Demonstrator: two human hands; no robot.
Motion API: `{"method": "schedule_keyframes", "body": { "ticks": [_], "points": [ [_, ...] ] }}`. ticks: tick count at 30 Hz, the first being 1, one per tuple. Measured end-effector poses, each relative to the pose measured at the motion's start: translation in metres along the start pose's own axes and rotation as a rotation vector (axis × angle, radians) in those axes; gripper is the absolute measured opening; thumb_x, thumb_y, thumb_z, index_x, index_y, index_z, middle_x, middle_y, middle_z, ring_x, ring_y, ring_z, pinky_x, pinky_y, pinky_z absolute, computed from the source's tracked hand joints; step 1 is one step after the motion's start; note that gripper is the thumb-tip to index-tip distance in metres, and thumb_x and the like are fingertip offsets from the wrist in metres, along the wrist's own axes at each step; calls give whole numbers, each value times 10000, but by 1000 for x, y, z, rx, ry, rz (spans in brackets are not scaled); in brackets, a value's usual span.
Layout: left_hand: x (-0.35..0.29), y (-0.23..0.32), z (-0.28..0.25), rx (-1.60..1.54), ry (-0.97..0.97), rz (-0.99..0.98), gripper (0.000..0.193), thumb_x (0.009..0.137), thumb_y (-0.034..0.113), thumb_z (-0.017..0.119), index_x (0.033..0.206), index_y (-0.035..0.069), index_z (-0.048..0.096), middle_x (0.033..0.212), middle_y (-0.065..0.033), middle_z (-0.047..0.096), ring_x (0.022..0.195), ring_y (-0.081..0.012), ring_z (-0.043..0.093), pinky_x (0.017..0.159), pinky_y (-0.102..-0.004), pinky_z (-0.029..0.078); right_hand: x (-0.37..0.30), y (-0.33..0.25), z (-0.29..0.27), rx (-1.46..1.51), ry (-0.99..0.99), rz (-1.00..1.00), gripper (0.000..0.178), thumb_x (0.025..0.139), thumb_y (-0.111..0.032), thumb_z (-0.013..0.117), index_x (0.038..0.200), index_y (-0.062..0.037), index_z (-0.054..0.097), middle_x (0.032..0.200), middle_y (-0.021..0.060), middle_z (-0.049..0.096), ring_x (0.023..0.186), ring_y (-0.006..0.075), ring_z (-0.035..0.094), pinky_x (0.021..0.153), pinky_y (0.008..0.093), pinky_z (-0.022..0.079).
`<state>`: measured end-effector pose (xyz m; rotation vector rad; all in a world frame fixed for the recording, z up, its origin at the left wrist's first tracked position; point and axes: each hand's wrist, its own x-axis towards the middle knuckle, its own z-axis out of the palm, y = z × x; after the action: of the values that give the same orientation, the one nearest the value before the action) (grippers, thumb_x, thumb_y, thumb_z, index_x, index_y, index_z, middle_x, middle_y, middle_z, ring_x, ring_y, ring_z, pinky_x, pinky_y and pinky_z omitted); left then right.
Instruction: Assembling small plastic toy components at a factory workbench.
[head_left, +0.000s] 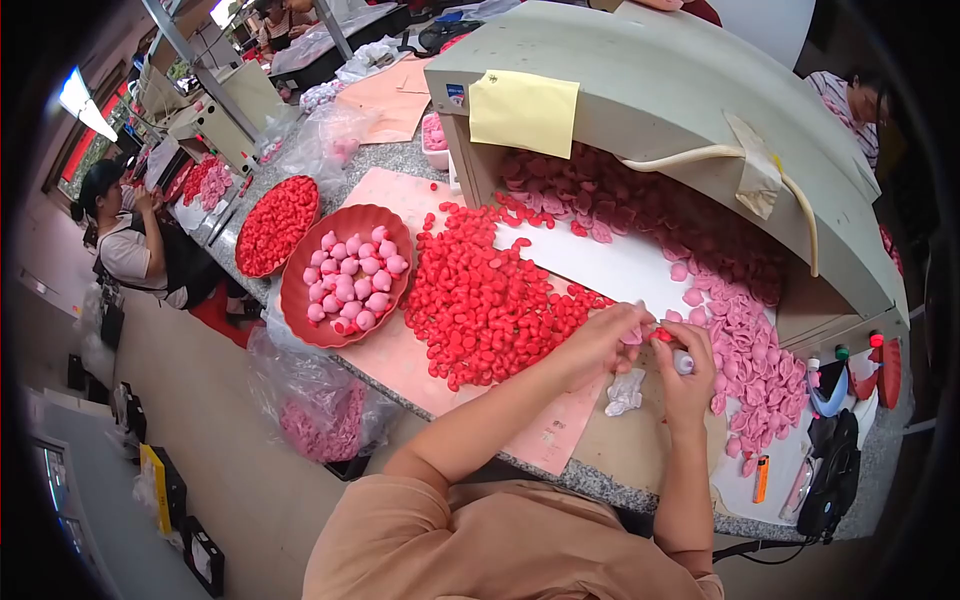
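Observation:
My left hand point(600, 345) is closed, with a pink cup-shaped piece point(632, 336) pinched at its fingertips. Facing it, my right hand point(688, 385) pinches a small red piece point(660, 335). A small white-tipped tube point(683, 362) also sits in the right hand's fingers. The fingertips of both hands nearly meet over the worktop. Left of my hands spreads a heap of small red pieces point(480, 300). To the right lies a pile of pink shell-like pieces point(750, 350). A crumpled white wad point(625, 392) rests just below my hands.
A red scalloped bowl point(292, 300) holds pink rounded pieces with red parts. Behind it stands a basket of red pieces point(277, 225). A grey hood point(650, 70) arches over the back. An orange lighter point(761, 478) and a black pouch point(832, 465) lie right. A co-worker point(130, 240) sits left.

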<state>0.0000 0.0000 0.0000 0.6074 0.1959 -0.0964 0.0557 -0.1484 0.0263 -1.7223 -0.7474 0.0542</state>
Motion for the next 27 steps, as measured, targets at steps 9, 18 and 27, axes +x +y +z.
{"method": "schedule_keyframes", "body": {
  "ticks": [9, 18, 27],
  "points": [
    [-2, -5, 7, 438, 56, 132, 283, 886, 208, 604, 1087, 42, 494, 752, 4, 527, 589, -45, 462, 478, -184, 367, -2, -2, 6, -219, 17, -221, 320, 742, 83, 624, 1044, -22, 623, 972, 101, 554, 793, 170, 562, 703, 266, 463],
    [-5, -7, 7, 370, 14, 212, 307, 901, 126, 565, 1191, 30, 528, 837, -18, 592, 665, -53, 513, 560, -180, 414, -5, 8, 8, 449, 55, 352, 239, 858, -92, 601, 1058, 33, 566, 934, 54, 587, 716, 89, 543, 626, 217, 449],
    [4, -14, 2, 446, 29, 273, 277, 914, 127, 539, 1176, 46, 568, 868, -9, 607, 734, -65, 543, 597, -188, 439, -1, 12, 6, 608, 10, 482, 243, 863, -151, 610, 1056, -14, 557, 803, 27, 609, 693, 85, 558, 596, 213, 425]
  ]
}}
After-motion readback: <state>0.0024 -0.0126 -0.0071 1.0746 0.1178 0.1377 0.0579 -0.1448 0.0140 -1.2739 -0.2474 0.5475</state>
